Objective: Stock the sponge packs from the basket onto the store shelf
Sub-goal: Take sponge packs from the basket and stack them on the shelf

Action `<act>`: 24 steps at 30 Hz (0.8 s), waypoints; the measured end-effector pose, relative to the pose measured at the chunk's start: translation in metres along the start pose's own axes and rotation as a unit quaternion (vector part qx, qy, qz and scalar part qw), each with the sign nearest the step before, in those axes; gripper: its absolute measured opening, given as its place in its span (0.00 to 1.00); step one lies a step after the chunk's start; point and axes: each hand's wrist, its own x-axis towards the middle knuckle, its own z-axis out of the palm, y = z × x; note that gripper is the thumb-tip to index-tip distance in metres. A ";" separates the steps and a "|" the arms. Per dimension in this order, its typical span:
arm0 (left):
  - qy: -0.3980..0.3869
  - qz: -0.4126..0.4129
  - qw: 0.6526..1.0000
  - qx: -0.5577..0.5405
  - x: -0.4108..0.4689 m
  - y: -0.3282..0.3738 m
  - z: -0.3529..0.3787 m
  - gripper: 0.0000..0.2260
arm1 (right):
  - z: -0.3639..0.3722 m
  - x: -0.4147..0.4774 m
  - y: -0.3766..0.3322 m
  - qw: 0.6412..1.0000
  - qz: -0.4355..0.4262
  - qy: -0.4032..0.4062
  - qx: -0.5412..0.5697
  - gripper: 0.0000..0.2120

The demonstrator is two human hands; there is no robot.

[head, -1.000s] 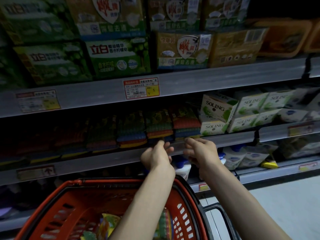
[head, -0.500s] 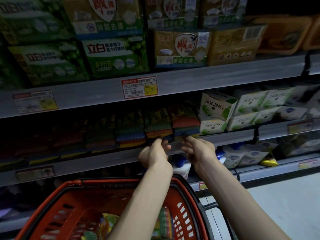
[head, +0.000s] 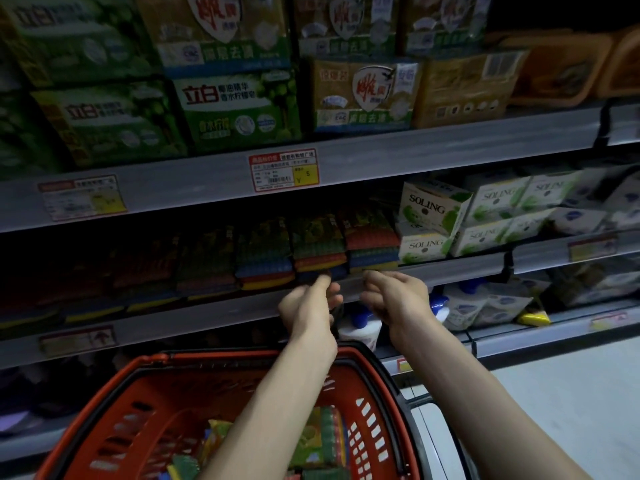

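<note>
Rows of striped sponge packs (head: 320,244) stand on the dim middle shelf (head: 214,315). My left hand (head: 308,306) is at the shelf lip, its thumb tip touching the lower front edge of a dark blue pack (head: 337,271). Just to the right, my right hand (head: 394,299) hovers at the same lip with its fingers loosely curled and nothing in them. Below my forearms is the red basket (head: 114,403), with several more sponge packs (head: 322,441) lying in it.
White and green SOLING boxes (head: 433,216) stand right of the sponges. Green and gold detergent packs (head: 239,109) fill the upper shelf, with a price tag (head: 283,169) on its edge. Blue-capped white bottles (head: 360,323) sit on the shelf below. Grey floor is at the right.
Both hands have stayed at the shelf lip. Their fingers, stretched toward the packs a second ago, have curled back slightly.
</note>
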 end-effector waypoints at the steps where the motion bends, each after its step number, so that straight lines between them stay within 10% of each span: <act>1: -0.019 0.015 1.000 0.020 -0.003 -0.001 -0.006 0.04 | -0.001 -0.006 0.001 1.000 -0.011 -0.005 -0.029 0.02; 9: -0.160 0.233 0.927 0.245 -0.033 0.015 -0.090 0.03 | -0.013 -0.079 0.013 0.964 -0.138 -0.085 -0.209 0.06; 19: -0.254 0.398 0.695 0.541 -0.046 0.039 -0.232 0.08 | -0.023 -0.166 0.078 0.809 -0.287 -0.130 -0.496 0.20; 24: -0.198 0.435 0.492 0.727 -0.021 0.039 -0.309 0.20 | -0.057 -0.172 0.122 0.650 -0.316 -0.107 -0.683 0.21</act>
